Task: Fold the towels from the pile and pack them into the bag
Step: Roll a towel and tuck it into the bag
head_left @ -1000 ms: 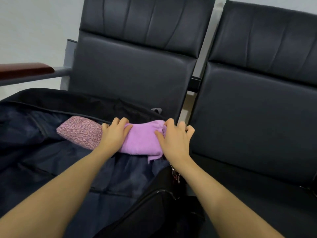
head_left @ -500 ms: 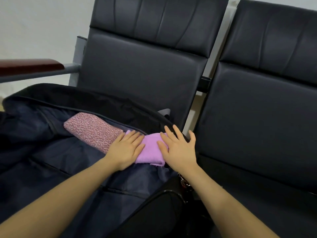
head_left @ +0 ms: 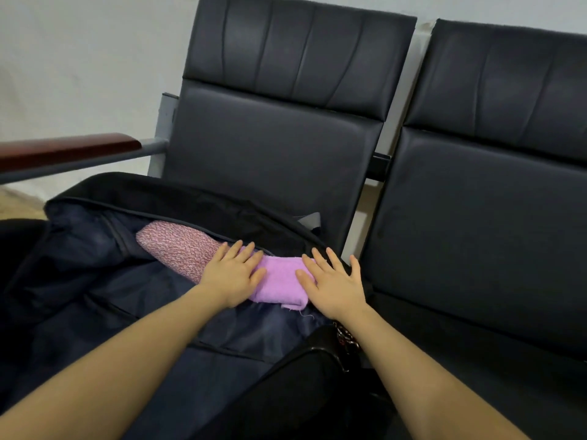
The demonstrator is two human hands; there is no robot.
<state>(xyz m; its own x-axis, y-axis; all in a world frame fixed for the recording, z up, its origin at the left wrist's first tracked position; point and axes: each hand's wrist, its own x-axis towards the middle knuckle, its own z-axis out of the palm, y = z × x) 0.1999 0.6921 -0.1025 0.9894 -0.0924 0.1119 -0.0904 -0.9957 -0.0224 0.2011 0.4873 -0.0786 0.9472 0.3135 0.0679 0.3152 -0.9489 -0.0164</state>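
An open dark bag (head_left: 95, 296) with navy lining lies on the left chair seat. Inside it lie two folded towels side by side: a speckled pink one (head_left: 178, 249) on the left and a lilac one (head_left: 281, 282) on the right, near the bag's right end. My left hand (head_left: 233, 274) rests flat with straight fingers across the seam between the two towels. My right hand (head_left: 333, 284) presses flat on the lilac towel's right end, fingers spread over the bag's edge.
Two black padded chairs (head_left: 476, 217) stand side by side against a pale wall. A wooden armrest (head_left: 66, 149) on a grey bar juts out at the left. The bag's black flap with a metal zip pull (head_left: 346, 338) lies near my right wrist.
Both hands went from gripping the lilac towel above the bag to lying flat on it. The towel now sits down in the bag next to the pink one.
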